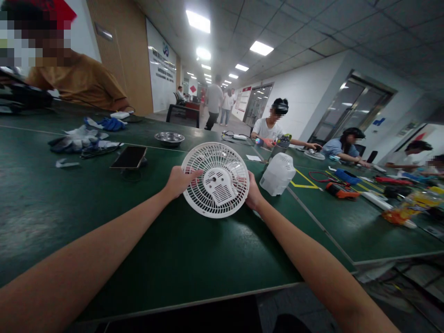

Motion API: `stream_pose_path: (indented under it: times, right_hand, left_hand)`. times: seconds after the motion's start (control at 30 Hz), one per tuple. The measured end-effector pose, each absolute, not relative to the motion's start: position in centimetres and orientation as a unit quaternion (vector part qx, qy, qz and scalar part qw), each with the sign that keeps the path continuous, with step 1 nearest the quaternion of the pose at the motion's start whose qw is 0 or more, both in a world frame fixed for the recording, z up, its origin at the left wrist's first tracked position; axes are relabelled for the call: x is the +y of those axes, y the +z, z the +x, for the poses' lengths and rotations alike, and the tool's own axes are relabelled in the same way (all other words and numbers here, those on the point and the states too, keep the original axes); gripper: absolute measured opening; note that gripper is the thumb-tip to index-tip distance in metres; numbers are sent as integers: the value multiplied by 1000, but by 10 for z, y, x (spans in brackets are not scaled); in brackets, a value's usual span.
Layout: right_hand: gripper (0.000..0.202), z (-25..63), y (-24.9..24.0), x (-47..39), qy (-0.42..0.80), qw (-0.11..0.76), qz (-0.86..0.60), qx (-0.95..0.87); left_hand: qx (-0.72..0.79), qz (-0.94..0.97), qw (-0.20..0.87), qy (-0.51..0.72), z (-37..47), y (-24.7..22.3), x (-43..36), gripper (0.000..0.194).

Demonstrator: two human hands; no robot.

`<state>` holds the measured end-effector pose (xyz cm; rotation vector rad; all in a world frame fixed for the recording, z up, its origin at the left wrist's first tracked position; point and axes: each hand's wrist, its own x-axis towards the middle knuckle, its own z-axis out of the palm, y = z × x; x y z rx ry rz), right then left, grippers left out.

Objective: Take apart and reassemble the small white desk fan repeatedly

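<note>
Between both hands I hold a round white fan grille (218, 187) above the green table, its slotted centre housing facing me. My left hand (180, 181) grips the left rim, the thumb lying over the ribs. On the opposite rim my right hand (254, 190) is closed, its fingers mostly hidden behind the grille. Just right of the grille a white plastic fan base (278, 173) stands on the table. Behind the grille, to the left, sits a shiny metal bowl (169, 138).
A tablet or phone on a stand (128, 157) and crumpled gloves (81, 141) lie on the left. Toward the right are an orange-black meter (342, 191), a drink bottle (414, 206) and cables. Several people sit around the green table (194, 259); others stand farther back.
</note>
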<state>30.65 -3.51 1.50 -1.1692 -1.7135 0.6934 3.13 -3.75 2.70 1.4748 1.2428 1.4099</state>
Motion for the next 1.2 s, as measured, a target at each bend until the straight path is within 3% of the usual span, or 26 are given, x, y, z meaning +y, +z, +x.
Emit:
stream_pose_path:
  times: [0.07, 0.17, 0.37, 0.5, 0.63, 0.73, 0.87, 0.97, 1.2]
  right_hand:
    - [69, 328, 18, -27, 250, 475, -531, -656]
    - [77, 358, 25, -24, 95, 439, -575, -684]
    - [61, 370, 25, -23, -26, 345, -607, -715]
    - [46, 372, 41, -24, -136, 394, -585, -696]
    - [57, 395, 59, -27, -260, 472, -629, -560]
    - [67, 417, 53, -22, -243, 482, -683, -491]
    - [88, 435, 28, -7, -75, 497, -702, -505]
    - [90, 439, 13, 2, 30, 476, -734, -483]
    - [81, 436, 16, 4, 4, 498, -745, -443]
  left_hand:
    - [498, 575, 358, 542, 29, 24, -33, 33]
    - [510, 563, 377, 529, 23, 20, -27, 35]
    - [496, 527, 453, 521, 13, 16, -21, 31]
    - [479, 533, 479, 507, 10, 17, -22, 30]
    - [485, 529, 483, 501, 11, 18, -23, 27]
    - [486, 526, 479, 507, 12, 17, -22, 26]
    - [470, 524, 488, 515, 11, 13, -16, 27]
    - [474, 528, 483, 514, 10, 10, -13, 26]
    - [478, 534, 480, 505, 12, 14, -19, 30]
